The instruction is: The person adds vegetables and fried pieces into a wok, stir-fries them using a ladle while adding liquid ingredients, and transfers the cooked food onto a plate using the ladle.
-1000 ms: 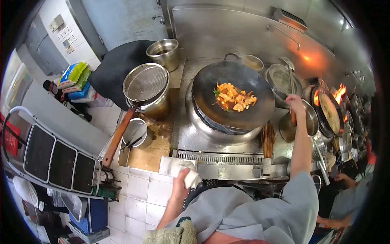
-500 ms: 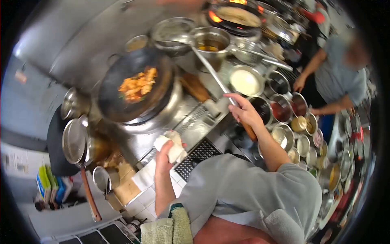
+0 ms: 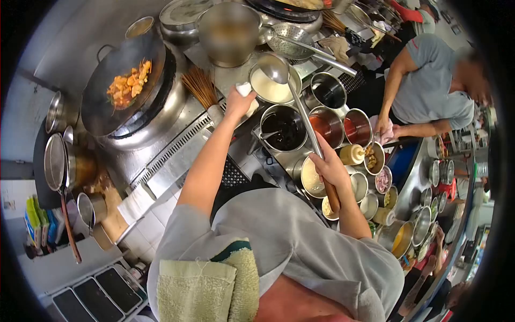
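Note:
My right hand [image 3: 330, 167] is closed around the handle of a long ladle [image 3: 302, 111], near its wooden grip. The ladle's bowl hangs over a pot of creamy white liquid [image 3: 268, 90]. My left hand [image 3: 238, 104] grips a folded white cloth [image 3: 244, 89] just left of that pot, with its fingers partly hidden. Below the pot sits a container of dark sauce [image 3: 284, 129], and red liquid fills two containers [image 3: 324, 124] beside it. At the left, a black wok [image 3: 94, 107] on the stove holds orange-coated food pieces [image 3: 129, 84].
A bamboo brush [image 3: 199, 88] stands between the wok and the sauces. A perforated strainer [image 3: 292, 43] lies behind the white liquid. Several ingredient containers crowd the right side. A co-worker in a grey shirt [image 3: 437, 80] stands at the right, hands close to the sauces.
The view has turned rightward. My left hand with the cloth has moved from the stove's front edge to beside the white liquid. The ladle's bowl has come over that pot from the metal pot behind.

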